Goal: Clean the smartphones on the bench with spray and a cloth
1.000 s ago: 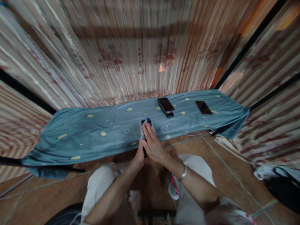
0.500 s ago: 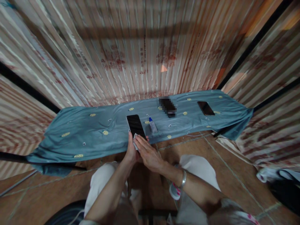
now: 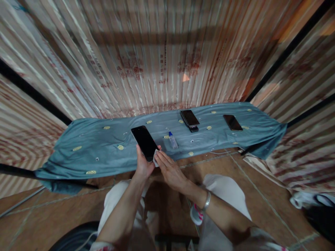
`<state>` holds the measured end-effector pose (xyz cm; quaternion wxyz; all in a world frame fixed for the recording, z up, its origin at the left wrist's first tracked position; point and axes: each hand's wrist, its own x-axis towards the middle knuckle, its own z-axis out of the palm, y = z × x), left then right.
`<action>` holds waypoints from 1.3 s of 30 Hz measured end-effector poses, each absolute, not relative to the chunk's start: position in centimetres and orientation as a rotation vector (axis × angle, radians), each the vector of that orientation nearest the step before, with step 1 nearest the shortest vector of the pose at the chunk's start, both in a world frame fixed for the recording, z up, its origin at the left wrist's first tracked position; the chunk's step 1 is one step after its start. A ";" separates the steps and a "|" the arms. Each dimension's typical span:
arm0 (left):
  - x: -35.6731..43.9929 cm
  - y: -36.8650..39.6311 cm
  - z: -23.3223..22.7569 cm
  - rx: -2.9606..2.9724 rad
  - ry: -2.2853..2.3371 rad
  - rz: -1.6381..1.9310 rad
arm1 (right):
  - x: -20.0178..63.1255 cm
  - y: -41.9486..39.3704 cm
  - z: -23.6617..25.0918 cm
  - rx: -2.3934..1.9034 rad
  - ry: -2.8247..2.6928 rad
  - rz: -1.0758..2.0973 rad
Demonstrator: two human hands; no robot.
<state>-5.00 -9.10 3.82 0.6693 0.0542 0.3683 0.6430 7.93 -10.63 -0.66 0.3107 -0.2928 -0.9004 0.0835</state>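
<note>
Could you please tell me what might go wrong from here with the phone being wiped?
The black glossy phone is gripped only at its lower end by the left hand, so pressure from the right hand and its small white cloth might tip it loose. The small blue-capped bottle close by could get knocked.

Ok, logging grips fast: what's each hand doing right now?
Left hand: closed around the black phone, holding it up.
Right hand: fingers pressing a small white cloth against the phone's lower edge.

Left hand (image 3: 143,165) raised, fingers curled in grip; right hand (image 3: 171,169) flat, fingertips pressing beside it.
</note>
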 end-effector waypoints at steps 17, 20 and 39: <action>-1.8 -10.3 2.1 0.220 0.889 1.296 | 8.7 -6.8 0.0 -0.950 -2.102 0.384; -1.2 -10.7 2.0 0.234 0.915 1.257 | 9.0 -6.2 0.2 -0.959 -2.048 0.420; -0.9 -11.5 2.1 0.242 1.200 1.225 | 8.9 -8.0 1.3 -0.598 -2.250 0.414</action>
